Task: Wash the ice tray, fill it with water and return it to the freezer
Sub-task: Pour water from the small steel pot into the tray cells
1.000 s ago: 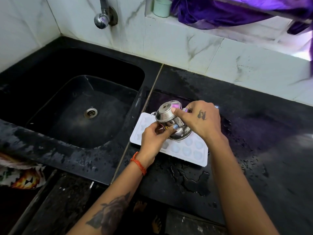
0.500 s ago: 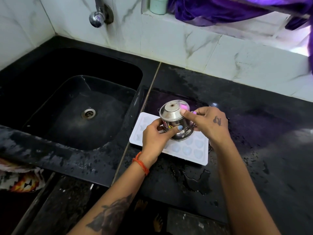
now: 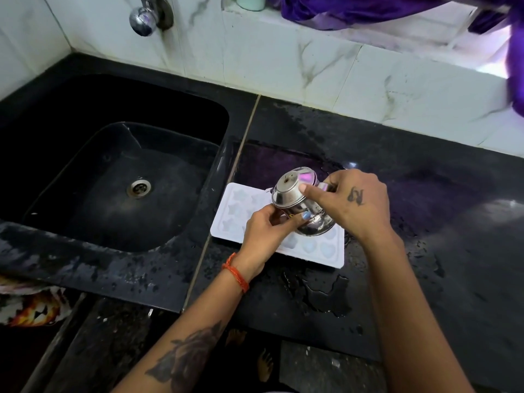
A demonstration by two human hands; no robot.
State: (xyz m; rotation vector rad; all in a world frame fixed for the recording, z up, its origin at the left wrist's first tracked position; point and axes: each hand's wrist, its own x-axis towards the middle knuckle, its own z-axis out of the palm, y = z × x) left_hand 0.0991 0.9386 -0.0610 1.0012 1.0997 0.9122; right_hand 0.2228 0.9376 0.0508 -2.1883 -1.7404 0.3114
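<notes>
The black sink [image 3: 113, 177] on the left sits apart. Just right of it, the white ice tray [image 3: 235, 205] lies flat on the wet black counter [image 3: 425, 251]. The left hand [image 3: 263, 231] pinches a small steel pot [image 3: 300, 205], tipped bottom-up over the tray. The right hand [image 3: 354, 202] grips the pot too. This looks like the filling step. Next, I think, they must carry the tray level to the freezer, or water spills.
</notes>
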